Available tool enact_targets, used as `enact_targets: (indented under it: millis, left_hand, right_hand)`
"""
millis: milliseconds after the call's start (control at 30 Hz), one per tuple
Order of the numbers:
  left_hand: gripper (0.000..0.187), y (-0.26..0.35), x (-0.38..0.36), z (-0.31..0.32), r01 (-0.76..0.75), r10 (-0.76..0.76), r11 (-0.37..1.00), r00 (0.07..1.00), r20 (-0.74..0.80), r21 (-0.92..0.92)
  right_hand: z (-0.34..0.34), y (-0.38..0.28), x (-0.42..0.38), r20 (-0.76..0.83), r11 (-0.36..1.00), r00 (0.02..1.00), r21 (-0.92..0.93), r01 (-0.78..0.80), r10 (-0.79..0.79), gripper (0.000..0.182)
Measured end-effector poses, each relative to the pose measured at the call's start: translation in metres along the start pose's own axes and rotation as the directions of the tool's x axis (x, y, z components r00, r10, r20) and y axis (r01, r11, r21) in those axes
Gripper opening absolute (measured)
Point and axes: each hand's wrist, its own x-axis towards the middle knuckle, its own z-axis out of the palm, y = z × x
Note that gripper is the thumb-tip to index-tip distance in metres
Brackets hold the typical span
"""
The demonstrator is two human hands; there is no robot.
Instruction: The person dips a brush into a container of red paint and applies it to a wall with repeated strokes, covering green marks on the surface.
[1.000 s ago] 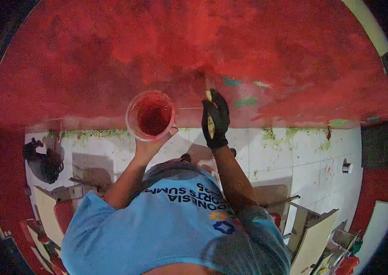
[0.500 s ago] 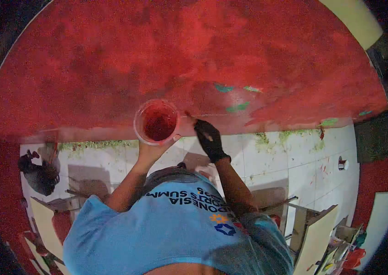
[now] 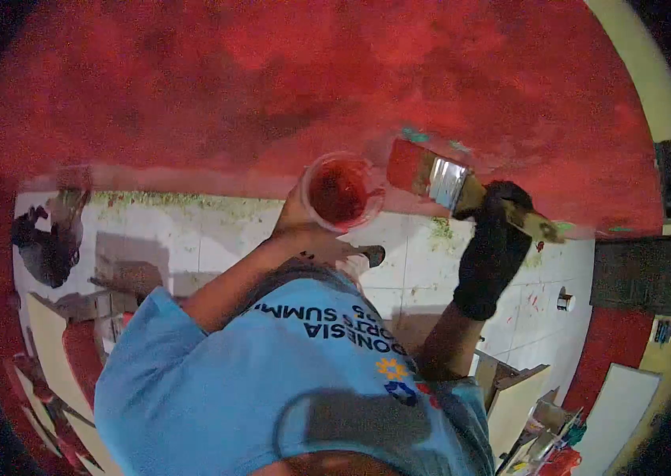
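My left hand, bare, holds up a clear plastic cup with red paint in it. My right hand wears a black glove and grips the wooden handle of a wide flat paintbrush. The brush's bristles are red and point left, just to the right of the cup's rim. Both are held in front of a red-painted wall. A few teal spots show on the wall above the brush.
A white tiled floor lies below the wall, with green specks along the wall's foot. A dark bundle lies at the left. Boards and a wooden frame stand at the lower right, more boards at the lower left.
My right hand has swung out to the right and turned the brush so its red bristles face the cup. The cup and left hand have shifted right. The view has moved.
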Motion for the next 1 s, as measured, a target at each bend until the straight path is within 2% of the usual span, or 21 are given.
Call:
enact_targets:
  millis: [33,67,100,167,200,233,267,300,367,400,500,600,733,800,833,900,1000]
  left_hand:
    - [0.086,0.013,-0.005,0.009,-0.17,0.173,0.969,0.985,0.002,0.18]
    - [0.086,0.024,-0.008,0.018,-0.327,0.335,0.877,0.941,0.038,0.352]
    - [0.088,0.028,-0.013,0.027,-0.305,0.315,0.929,0.949,-0.016,0.212]
    - [0.089,0.036,-0.017,0.027,-0.34,0.347,0.91,0.938,0.013,0.237]
    - [0.09,0.036,-0.017,0.027,-0.377,0.378,0.888,0.925,0.049,0.263]
    - [0.09,0.034,-0.017,0.026,-0.376,0.377,0.89,0.925,0.046,0.259]
    - [0.089,0.031,-0.016,0.025,-0.376,0.374,0.911,0.926,0.041,0.172]
    - [0.089,0.029,-0.015,0.024,-0.373,0.371,0.924,0.928,0.036,0.085]
    - [0.087,0.03,-0.018,0.026,-0.392,0.39,0.918,0.92,0.041,0.062]
    - [0.086,0.03,-0.019,0.026,-0.412,0.41,0.91,0.911,0.052,0.042]
    - [0.086,0.028,-0.017,0.02,-0.439,0.434,0.896,0.897,0.082,0.063]
    - [0.087,0.015,-0.013,0.014,-0.415,0.409,0.907,0.908,0.088,0.065]
    - [0.089,0.015,-0.015,0.02,-0.366,0.364,0.93,0.93,0.055,0.037]
    - [0.09,0.007,-0.01,0.019,-0.233,0.244,0.951,0.969,0.029,-0.201]
    - [0.09,0.007,-0.01,0.018,-0.233,0.243,0.952,0.969,0.03,-0.201]
    - [0.092,0.009,-0.01,0.015,-0.399,0.389,0.901,0.917,0.088,0.172]
    - [0.092,0.013,-0.013,0.019,-0.396,0.39,0.894,0.918,0.073,0.209]
  right_hand:
    - [0.005,-0.01,-0.002,0.077,0.995,0.994,-0.059,0.083,-0.078,0.014]
    - [0.011,-0.017,-0.004,0.155,0.979,0.976,-0.11,0.172,-0.154,0.014]
    - [0.019,-0.02,-0.008,0.188,0.97,0.971,-0.164,0.182,-0.15,0.014]
    - [0.036,-0.031,-0.016,0.273,0.946,0.955,-0.262,0.189,-0.115,0.017]
    - [0.04,-0.035,-0.013,0.389,0.895,0.914,-0.357,0.269,-0.12,0.017]
    - [0.046,-0.039,-0.012,0.438,0.872,0.898,-0.424,0.245,-0.039,0.017]
    - [0.052,-0.04,-0.01,0.48,0.842,0.876,-0.49,0.226,0.044,0.016]
    - [0.057,-0.037,-0.009,0.483,0.841,0.874,-0.491,0.226,0.047,0.016]
    - [0.064,-0.026,-0.01,0.439,0.906,0.897,-0.363,0.217,-0.039,0.015]
    - [0.065,-0.023,-0.01,0.443,0.906,0.896,-0.364,0.217,-0.037,0.015]
    - [0.067,-0.013,-0.006,0.485,0.755,0.862,-0.509,0.414,-0.145,0.017]
    - [0.068,-0.003,-0.006,0.485,0.75,0.853,-0.487,0.448,-0.195,0.02]
    - [0.068,-0.001,-0.006,0.503,0.765,0.849,-0.48,0.429,-0.16,0.02]
    - [0.068,0.0,-0.006,0.489,0.77,0.869,-0.524,0.364,-0.077,0.02]
    - [0.068,0.003,-0.006,0.488,0.77,0.869,-0.525,0.363,-0.077,0.02]
    - [0.068,0.008,-0.005,0.517,0.718,0.833,-0.503,0.481,-0.196,0.021]
    - [0.068,0.007,-0.005,0.501,0.744,0.851,-0.507,0.436,-0.158,0.023]
